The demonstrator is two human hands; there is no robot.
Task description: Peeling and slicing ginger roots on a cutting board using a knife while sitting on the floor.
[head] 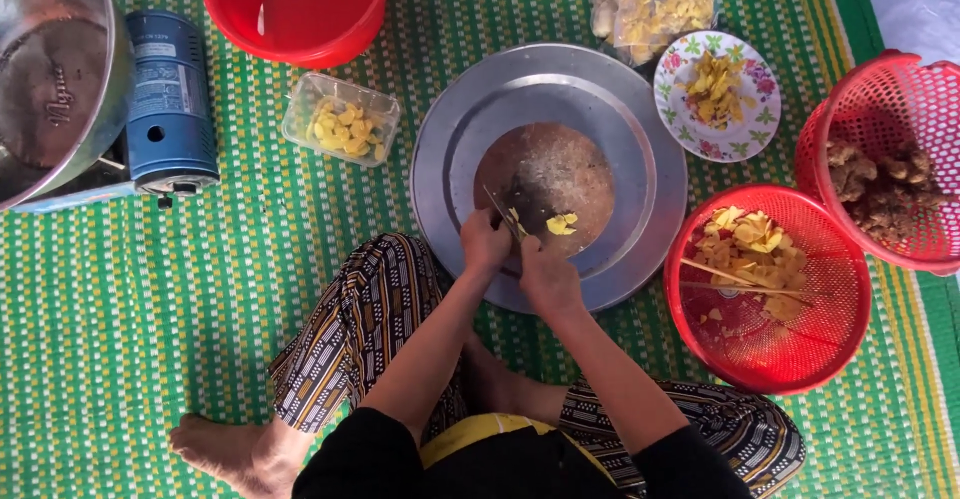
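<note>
A home floor kitchen: a green woven mat (150, 339), a portable gas stove (168, 99) at ten o'clock, red baskets (765, 359) at three o'clock.

Blue cylindrical gas canister (168, 99) with a pale printed label, lying upper left on the green woven mat (150, 289). Clear plastic bag (652, 9) of yellow slices at top centre-right. Clear rectangular plastic tub (341, 119) of yellow pieces beside the canister.

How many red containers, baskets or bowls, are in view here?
3. A solid red bowl sits at the top left of the mat; a red mesh basket of yellow slices lies right of the metal tray; another red mesh basket of brown roots sits at the right edge, partly cut off.
</note>
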